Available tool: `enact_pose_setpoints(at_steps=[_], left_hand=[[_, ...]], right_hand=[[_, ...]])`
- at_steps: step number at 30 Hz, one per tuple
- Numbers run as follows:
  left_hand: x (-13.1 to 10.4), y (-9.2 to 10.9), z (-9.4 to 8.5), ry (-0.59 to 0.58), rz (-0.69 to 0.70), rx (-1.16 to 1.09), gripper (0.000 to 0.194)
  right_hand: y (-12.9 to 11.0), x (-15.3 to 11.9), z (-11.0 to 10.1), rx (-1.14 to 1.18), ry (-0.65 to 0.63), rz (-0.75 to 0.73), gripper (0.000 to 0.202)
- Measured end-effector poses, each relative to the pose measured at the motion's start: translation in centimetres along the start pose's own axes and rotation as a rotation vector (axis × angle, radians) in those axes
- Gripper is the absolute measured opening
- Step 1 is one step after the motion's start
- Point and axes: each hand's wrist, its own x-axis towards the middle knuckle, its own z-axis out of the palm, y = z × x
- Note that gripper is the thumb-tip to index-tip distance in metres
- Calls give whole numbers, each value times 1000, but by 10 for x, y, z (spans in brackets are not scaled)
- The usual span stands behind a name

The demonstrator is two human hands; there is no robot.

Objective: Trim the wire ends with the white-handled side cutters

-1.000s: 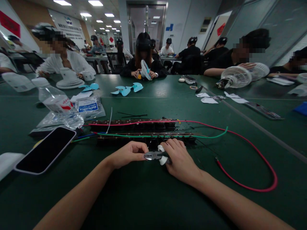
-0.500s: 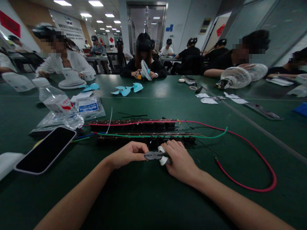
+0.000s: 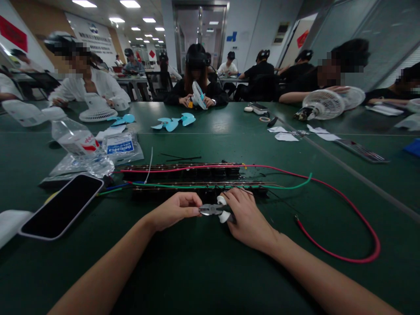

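My right hand (image 3: 246, 218) is wrapped round the white and dark handles of a pair of pliers (image 3: 210, 210), whose jaws point left. Thumb and fingers pinched, my left hand (image 3: 179, 211) is at the tip of the jaws; whatever lies between its fingers is too small to make out. Just beyond both hands lie two long black strips (image 3: 154, 192) with metal strands along them. A green wire (image 3: 295, 186) runs along the nearer strip, and a red wire (image 3: 356, 210) crosses the farther one and curls round to the right. A white cable tie (image 3: 150, 164) sticks up at the left.
On the left are a phone (image 3: 62, 206), a plastic bottle (image 3: 77, 139) and a clear bag (image 3: 131, 154). Blue fan blades (image 3: 173, 122) lie farther back. Across the green table, people handle fan parts (image 3: 323, 105). A flat case (image 3: 361, 151) rests at the right.
The pliers and my right hand have shifted very slightly, with the jaw tip still at my left fingers. Wires and strips look unmoved.
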Motion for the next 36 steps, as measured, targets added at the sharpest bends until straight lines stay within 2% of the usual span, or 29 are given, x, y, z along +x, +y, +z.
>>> enact_pose_setpoints(at_steps=[11, 36], left_hand=[[1, -1, -1, 5, -28, -7, 14], [-2, 6, 0, -96, -49, 84, 16]], right_hand=[[1, -1, 2, 19, 3, 12, 45], [-1, -1, 1, 8, -41, -18, 49]])
